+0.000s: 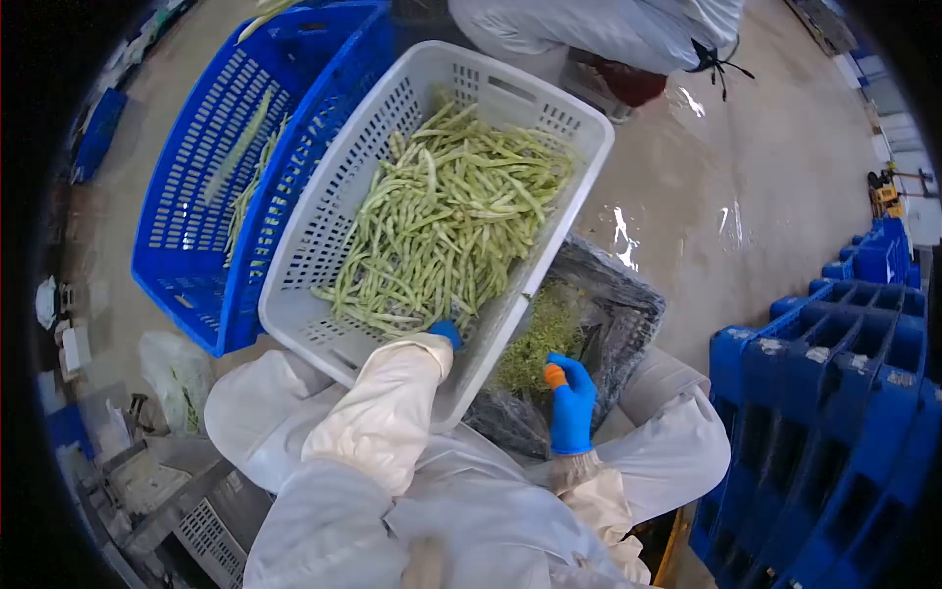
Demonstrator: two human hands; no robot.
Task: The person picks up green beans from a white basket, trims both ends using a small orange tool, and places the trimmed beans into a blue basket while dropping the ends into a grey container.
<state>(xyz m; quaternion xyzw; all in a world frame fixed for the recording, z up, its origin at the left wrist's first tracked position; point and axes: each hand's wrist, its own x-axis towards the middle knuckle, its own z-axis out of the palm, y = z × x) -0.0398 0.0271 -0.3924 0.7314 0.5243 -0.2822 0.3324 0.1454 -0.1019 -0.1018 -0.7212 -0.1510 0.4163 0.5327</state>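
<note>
A white slatted basket (579, 110) rests tilted before me, holding a heap of pale green beans (451, 206). My left hand (446, 334), in a blue glove, reaches in at the near edge of the heap; the cream sleeve hides most of its fingers. To the right, my blue-gloved right hand (573, 404) is closed, with a small orange piece (555, 375) at its fingertips; I cannot tell what that piece is. Just beyond it, green trimmings (535, 344) lie in a container lined with dark plastic (628, 314).
A blue slatted crate (182, 236) with a few beans stands against the basket's left side. Another person's pale clothing (599, 25) shows at the top. Blue pallets (824, 393) stand at right. A clear plastic bag (177, 368) lies left of my knee. The floor (746, 187) looks wet.
</note>
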